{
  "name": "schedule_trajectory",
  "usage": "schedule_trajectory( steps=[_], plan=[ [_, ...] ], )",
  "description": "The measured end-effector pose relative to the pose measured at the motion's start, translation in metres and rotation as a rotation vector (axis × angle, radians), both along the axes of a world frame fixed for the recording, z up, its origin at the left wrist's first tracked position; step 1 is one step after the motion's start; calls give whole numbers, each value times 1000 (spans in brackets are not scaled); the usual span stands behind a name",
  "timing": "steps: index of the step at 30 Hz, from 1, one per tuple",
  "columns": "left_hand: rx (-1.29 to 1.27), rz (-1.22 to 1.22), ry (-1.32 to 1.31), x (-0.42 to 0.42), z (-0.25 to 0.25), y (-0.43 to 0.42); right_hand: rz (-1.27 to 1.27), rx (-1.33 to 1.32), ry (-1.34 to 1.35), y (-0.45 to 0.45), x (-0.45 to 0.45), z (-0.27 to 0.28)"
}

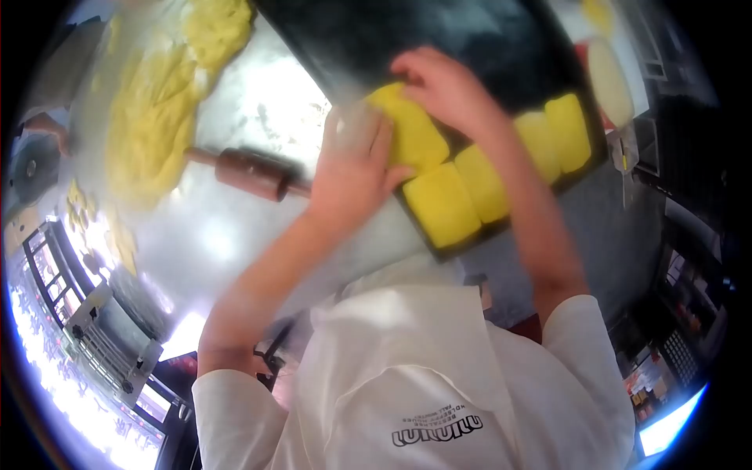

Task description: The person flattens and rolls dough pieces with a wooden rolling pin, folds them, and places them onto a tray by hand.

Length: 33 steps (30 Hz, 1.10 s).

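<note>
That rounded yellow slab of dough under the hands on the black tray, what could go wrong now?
The yellow slab might stretch or tear if the left hand and right hand, both at it, pull apart. It may stick to the yellow, squarish dough piece close beside it. The brown, cylindrical rolling pin lies near the left hand, so a bump could set it rolling.

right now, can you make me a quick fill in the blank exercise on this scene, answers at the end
1. The left hand and right hand are at a dough piece coloured ____.
2. More dough pieces sit in a row on the dark ____.
3. The rolling pin lies to the ____ of the left hand.
4. The person's shirt is ____.

Missing words: yellow; tray; left; white.
</note>
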<state>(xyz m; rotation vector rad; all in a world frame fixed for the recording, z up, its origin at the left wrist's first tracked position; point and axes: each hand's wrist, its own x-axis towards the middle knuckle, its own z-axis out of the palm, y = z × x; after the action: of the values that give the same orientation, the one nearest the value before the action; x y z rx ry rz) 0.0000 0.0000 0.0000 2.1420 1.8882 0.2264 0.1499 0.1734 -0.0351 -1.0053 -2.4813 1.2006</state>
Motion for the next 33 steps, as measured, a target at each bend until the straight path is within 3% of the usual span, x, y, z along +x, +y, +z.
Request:
schedule_trajectory(
  steps=[5, 11, 14, 17, 20, 24, 28, 33],
  plan=[
    [94, 107, 86, 10, -8, -4, 69, 86, -12, 3, -10, -2],
    [21, 160, 141, 17, 1, -5, -55, -63, 57, -2, -14, -4],
    [16, 179, 104, 17, 2, -3, -86, -61, 79, -2, -11, -11],
    [65, 144, -69, 7, 8, -9, -164, 135, 156, -6, -2, -5],
    [159, 190, -164, -6, 23, -27, -259, -255, 135, -17, 10, 30],
    [256, 311, -290, -12, 26, -60, -159, -826, 44, -42, 25, 36],
    [278, 341, -363, -2, 26, -84, -152, -974, 22, -64, 21, 28],
    [296, 360, -412, 1, 28, -99, -133, -774, -56, -80, 18, 18]
  ],
)
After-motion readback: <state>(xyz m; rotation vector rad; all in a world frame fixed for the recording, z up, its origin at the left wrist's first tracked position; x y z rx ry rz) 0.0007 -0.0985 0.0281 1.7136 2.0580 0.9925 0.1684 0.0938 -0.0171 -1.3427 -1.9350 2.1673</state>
